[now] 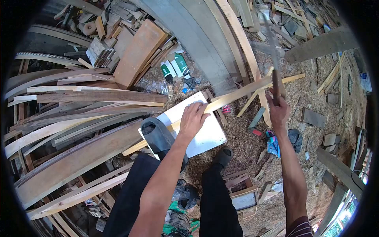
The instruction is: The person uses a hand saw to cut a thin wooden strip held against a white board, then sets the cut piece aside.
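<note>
My left hand point(192, 119) presses down on a long wooden strip point(239, 94), its fingers curled over it. The strip crosses a white board point(205, 138) and juts out beyond it to the upper right. A dark clog point(160, 138) on my foot rests on the board, over the lower part of the strip. My right hand point(278, 112) grips the brown handle of a long-bladed tool point(277, 81), near the strip's far end. Its narrow grey blade points away from me and is blurred, so I cannot tell whether it is a saw or a machete.
Stacked planks point(90, 96) fill the left side. A broad grey plank point(197, 35) lies at the top. Sawdust and offcuts cover the ground point(244, 146). A small wooden frame point(244, 193) sits by my other clog point(224, 156); a coloured bag point(272, 144) lies right.
</note>
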The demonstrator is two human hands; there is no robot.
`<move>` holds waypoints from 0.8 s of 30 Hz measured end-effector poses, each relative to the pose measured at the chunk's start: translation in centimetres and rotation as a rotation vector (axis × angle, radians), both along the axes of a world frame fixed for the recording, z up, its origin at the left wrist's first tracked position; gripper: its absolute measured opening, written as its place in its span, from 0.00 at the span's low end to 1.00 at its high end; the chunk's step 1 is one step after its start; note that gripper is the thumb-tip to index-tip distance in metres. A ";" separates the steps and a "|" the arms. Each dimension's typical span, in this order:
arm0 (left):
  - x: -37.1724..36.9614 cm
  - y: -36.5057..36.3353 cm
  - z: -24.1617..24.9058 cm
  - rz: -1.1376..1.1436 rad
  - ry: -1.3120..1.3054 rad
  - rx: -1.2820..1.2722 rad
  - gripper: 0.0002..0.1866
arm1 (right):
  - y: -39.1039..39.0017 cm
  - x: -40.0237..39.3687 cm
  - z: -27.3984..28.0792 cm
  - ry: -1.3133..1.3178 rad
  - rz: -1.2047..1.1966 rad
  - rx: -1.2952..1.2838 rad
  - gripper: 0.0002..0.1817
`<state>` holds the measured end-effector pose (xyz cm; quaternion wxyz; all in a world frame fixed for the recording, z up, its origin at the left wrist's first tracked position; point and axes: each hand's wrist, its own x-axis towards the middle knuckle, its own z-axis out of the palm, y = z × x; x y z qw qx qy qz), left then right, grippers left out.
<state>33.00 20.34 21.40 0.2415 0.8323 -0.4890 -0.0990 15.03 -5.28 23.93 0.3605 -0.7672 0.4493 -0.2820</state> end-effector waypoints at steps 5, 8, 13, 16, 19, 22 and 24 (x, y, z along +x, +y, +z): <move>-0.5 -5.4 0.1 -0.009 0.084 -0.090 0.22 | 2.4 1.6 -1.2 0.104 0.309 -0.257 0.14; -1.7 -6.4 -0.5 0.048 0.190 -0.123 0.24 | 3.6 2.9 -2.1 0.135 0.447 -0.315 0.12; -2.0 -2.9 0.2 0.141 0.032 -0.140 0.27 | 5.0 3.1 -3.9 0.231 0.548 -0.326 0.08; -1.4 0.4 -0.3 0.287 0.013 -0.026 0.26 | 5.5 3.0 -4.5 0.263 0.536 -0.325 0.08; -0.9 0.9 -0.9 0.249 0.064 -0.067 0.25 | 5.8 3.8 -4.2 0.231 0.544 -0.385 0.07; -0.7 -0.9 -1.0 0.276 0.134 -0.138 0.25 | 5.9 5.3 -3.4 0.139 0.572 -0.430 0.06; -1.1 -2.5 -1.1 0.326 0.315 -0.190 0.25 | 5.9 6.1 -3.6 0.165 0.606 -0.432 0.06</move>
